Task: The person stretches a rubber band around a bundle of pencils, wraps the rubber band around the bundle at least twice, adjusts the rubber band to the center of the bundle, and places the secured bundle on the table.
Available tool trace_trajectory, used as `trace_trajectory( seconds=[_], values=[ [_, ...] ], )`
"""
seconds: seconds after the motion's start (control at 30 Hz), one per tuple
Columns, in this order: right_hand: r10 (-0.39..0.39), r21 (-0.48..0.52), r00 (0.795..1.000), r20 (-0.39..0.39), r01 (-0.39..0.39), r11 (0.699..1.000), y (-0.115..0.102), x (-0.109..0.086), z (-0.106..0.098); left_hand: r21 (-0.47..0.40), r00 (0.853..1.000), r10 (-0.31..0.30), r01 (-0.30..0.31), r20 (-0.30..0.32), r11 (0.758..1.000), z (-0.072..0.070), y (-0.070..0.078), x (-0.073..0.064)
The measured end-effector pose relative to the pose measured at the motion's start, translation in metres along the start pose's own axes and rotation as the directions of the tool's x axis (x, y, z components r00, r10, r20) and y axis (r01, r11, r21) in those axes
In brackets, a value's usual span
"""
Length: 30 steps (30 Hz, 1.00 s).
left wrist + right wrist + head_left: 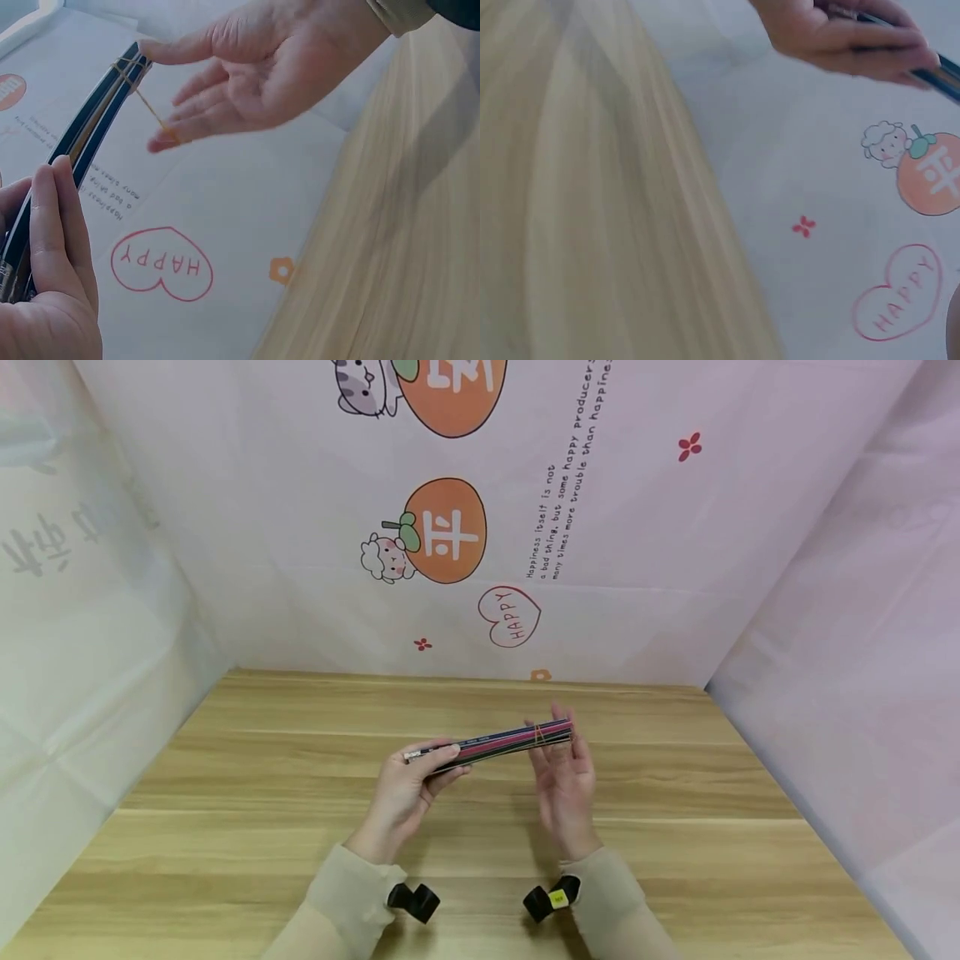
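My left hand grips a slim bundle of pencils by its left part, thumb on top and fingers beneath. Dark blue, pink and black barrels show, with metal-coloured ends at the left. A thin yellow rubber band wraps the bundle near its right end. There my right hand has its fingers spread around the bundle's end. In the left wrist view, the right thumb touches the pencil tips, while one strand of the rubber band stretches out to an extended fingertip.
Below the hands lies a wood-grain table. A white printed sheet hangs behind it, with more pale sheeting at both sides. Black cameras are strapped at the wrists.
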State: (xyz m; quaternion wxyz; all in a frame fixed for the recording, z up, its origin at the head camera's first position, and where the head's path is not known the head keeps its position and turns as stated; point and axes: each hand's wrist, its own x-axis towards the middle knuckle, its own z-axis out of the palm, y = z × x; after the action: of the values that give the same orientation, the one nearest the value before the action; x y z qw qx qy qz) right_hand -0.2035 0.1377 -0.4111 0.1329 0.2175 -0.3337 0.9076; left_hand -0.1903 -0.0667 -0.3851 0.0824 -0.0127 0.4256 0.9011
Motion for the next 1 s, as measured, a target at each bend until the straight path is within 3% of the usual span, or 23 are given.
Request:
trace_trajectory(
  seconds=[0.13,0.23,0.33,0.43,0.67,0.77,1.0],
  values=[
    [-0.074,-0.196,0.993,0.094,0.092,0.976,-0.012,0.005,-0.004,0.003,1.000,-0.004,0.004,0.000,1.000,0.000,0.005,-0.001],
    [-0.110,-0.369,0.975,0.193,0.176,0.912,-0.020,0.008,-0.006,0.014,1.000,-0.015,0.015,0.000,1.000,-0.001,0.008,-0.002],
    [-0.125,-0.449,0.950,0.285,0.248,0.858,-0.027,0.012,-0.007,0.044,1.000,-0.015,0.015,0.007,0.999,-0.002,0.011,-0.002],
    [-0.105,-0.487,0.933,0.344,0.273,0.829,-0.032,0.015,-0.008,0.084,1.000,-0.004,0.002,0.021,0.996,-0.003,0.015,-0.003],
    [0.048,-0.628,0.928,0.371,0.213,0.748,-0.044,0.016,-0.007,0.177,0.997,0.020,-0.031,0.069,0.984,-0.006,0.024,-0.004],
    [0.107,-0.653,0.928,0.356,0.165,0.739,-0.048,0.016,-0.008,0.207,0.996,0.015,-0.032,0.084,0.978,-0.008,0.026,-0.003],
    [0.139,-0.678,0.937,0.320,0.124,0.725,-0.051,0.016,-0.007,0.263,0.993,-0.001,-0.030,0.114,0.964,-0.010,0.030,-0.003]
  ],
)
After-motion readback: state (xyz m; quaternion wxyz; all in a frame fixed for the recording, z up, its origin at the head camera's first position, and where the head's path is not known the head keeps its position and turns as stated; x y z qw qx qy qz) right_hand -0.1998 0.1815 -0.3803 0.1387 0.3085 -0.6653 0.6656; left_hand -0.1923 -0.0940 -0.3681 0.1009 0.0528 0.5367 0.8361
